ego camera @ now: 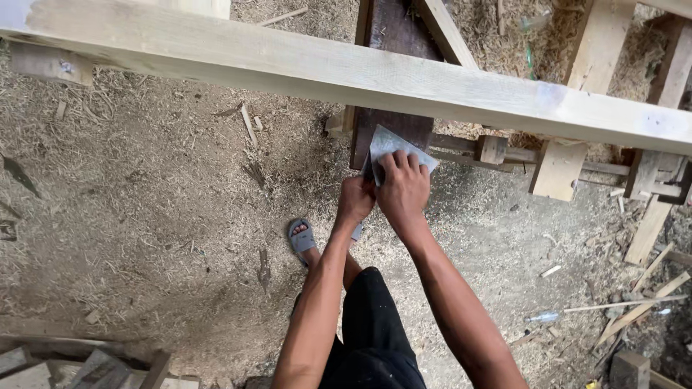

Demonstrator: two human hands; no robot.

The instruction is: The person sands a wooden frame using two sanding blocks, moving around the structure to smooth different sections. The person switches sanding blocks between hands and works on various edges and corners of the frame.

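Head view looks straight down past my arms to the sawdust floor [144, 216]. Both my hands are on a folded sheet of grey sandpaper [393, 148], held in the air just below the near edge of the long pale beam [346, 75] that crosses the whole frame. My right hand [404, 189] lies flat over the sheet with its fingers spread across it, closed on it. My left hand [355, 202] is curled against the sheet's lower left corner; I think it pinches the paper, though the right hand hides most of that contact.

As I judge it, I am folding or settling the sandpaper into a firm pad, and the rubbing of the beam is not yet begun. The next move, as I judge it, calls for lifting the pad up to the beam's face and pressing it flat, with an even grip so the sheet does not slip.

Under the beam stands a dark plank [393, 108] running away from me. Pale offcuts and a low timber frame [613, 166] lie toward the right edge of the floor, thin sticks [634, 306] near the lower right corner, more boards at the lower left. My sandalled foot [301, 238] rests on the shavings beneath my left arm
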